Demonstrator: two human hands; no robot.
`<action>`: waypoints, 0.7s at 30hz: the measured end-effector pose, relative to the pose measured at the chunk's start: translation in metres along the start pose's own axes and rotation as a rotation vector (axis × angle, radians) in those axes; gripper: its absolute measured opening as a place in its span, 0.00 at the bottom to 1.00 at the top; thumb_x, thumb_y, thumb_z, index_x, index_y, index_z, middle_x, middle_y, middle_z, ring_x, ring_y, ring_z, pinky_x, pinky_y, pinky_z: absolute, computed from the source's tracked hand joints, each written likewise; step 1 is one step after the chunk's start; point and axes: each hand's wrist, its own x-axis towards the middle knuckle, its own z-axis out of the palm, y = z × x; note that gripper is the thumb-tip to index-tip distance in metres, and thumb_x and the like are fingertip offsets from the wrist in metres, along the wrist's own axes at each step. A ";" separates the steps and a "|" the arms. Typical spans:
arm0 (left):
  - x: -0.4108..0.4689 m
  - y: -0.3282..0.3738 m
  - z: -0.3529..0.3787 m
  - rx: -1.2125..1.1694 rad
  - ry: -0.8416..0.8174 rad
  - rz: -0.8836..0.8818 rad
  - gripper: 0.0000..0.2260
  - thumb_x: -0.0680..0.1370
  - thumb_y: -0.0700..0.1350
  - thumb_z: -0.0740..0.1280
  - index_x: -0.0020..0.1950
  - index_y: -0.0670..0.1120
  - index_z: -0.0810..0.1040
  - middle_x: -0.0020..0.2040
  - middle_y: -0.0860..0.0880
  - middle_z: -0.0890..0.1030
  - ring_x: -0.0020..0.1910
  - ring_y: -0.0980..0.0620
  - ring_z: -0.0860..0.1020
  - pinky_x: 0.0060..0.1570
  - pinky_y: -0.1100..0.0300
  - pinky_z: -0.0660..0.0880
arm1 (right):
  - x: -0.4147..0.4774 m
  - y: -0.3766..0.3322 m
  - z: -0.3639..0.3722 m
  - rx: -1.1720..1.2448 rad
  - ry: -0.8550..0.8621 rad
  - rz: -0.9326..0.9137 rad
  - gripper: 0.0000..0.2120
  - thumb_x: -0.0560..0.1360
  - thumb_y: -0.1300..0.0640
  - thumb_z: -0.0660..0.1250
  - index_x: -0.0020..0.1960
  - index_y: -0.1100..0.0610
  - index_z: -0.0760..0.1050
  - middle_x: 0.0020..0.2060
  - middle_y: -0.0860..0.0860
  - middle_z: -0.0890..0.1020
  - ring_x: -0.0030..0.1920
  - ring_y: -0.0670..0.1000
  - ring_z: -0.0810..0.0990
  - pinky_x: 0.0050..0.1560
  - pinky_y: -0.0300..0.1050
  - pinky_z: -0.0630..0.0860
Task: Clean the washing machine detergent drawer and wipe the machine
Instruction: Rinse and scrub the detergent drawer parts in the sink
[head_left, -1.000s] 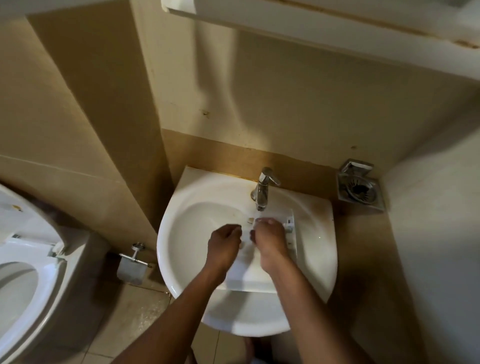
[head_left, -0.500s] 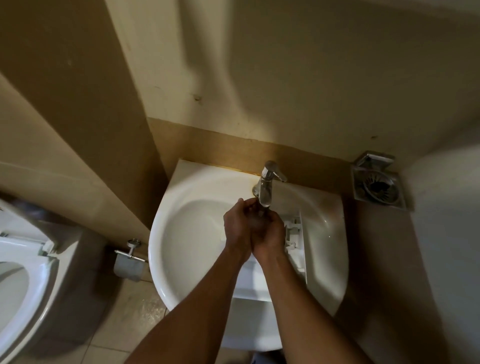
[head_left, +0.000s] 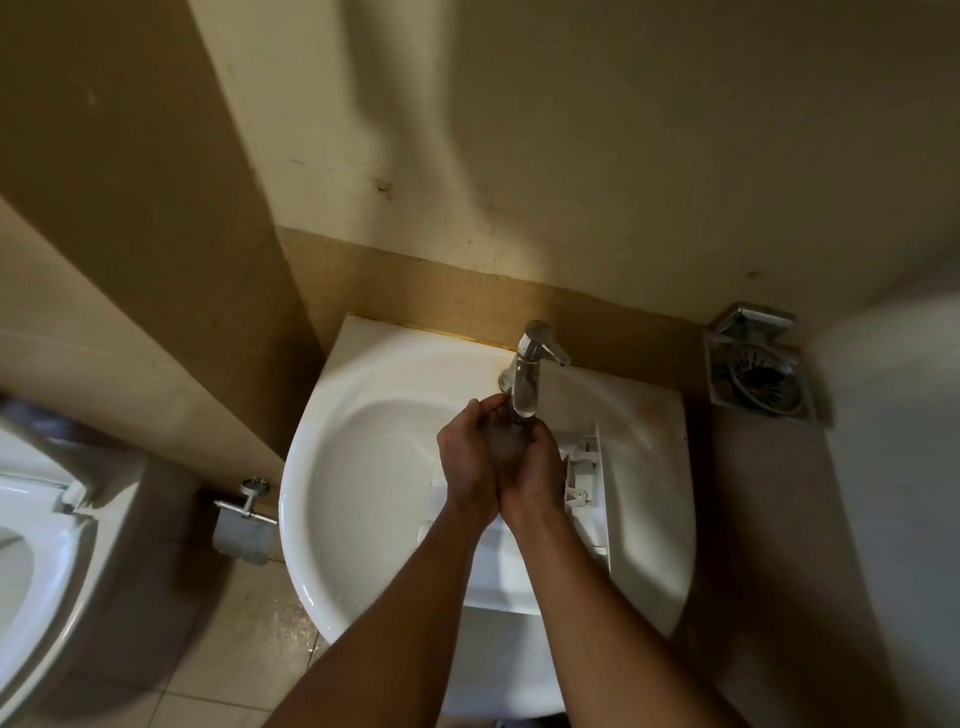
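The white plastic detergent drawer (head_left: 587, 488) lies in the right half of the white sink (head_left: 363, 374), its front end toward me and partly under my forearms. My left hand (head_left: 465, 457) and my right hand (head_left: 540, 467) are pressed together and cupped under the spout of the chrome tap (head_left: 530, 364), above the drawer's far end. Water shows between the palms. Whether anything small is held between them is hidden.
A white toilet (head_left: 36, 519) with its seat down stands at the left. A metal paper holder (head_left: 244, 525) hangs low on the wall beside the sink. A square metal grate (head_left: 756, 371) sits right of the sink. Beige walls close in behind.
One second ago both hands rested apart on the drawer in the basin. They have since lifted off it and joined under the tap. The view has tilted slightly.
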 end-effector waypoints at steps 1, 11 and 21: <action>0.000 0.000 0.000 -0.009 -0.001 -0.001 0.17 0.75 0.47 0.61 0.47 0.42 0.88 0.51 0.37 0.86 0.59 0.35 0.80 0.64 0.42 0.76 | -0.001 0.000 0.001 0.015 -0.005 0.008 0.15 0.80 0.57 0.57 0.45 0.62 0.81 0.42 0.58 0.84 0.46 0.56 0.83 0.54 0.49 0.76; -0.009 0.001 -0.003 -0.034 0.037 0.057 0.16 0.80 0.40 0.60 0.48 0.39 0.87 0.48 0.38 0.86 0.53 0.40 0.83 0.57 0.49 0.79 | -0.009 0.001 0.002 -0.036 0.009 -0.006 0.20 0.81 0.57 0.56 0.41 0.61 0.84 0.40 0.57 0.85 0.41 0.55 0.86 0.45 0.46 0.82; -0.072 0.007 -0.006 -0.016 0.009 0.018 0.15 0.81 0.42 0.60 0.47 0.42 0.88 0.46 0.42 0.87 0.48 0.45 0.86 0.50 0.54 0.80 | -0.072 -0.005 0.004 -0.225 0.071 -0.054 0.14 0.79 0.57 0.61 0.45 0.61 0.84 0.40 0.57 0.85 0.43 0.55 0.85 0.47 0.48 0.79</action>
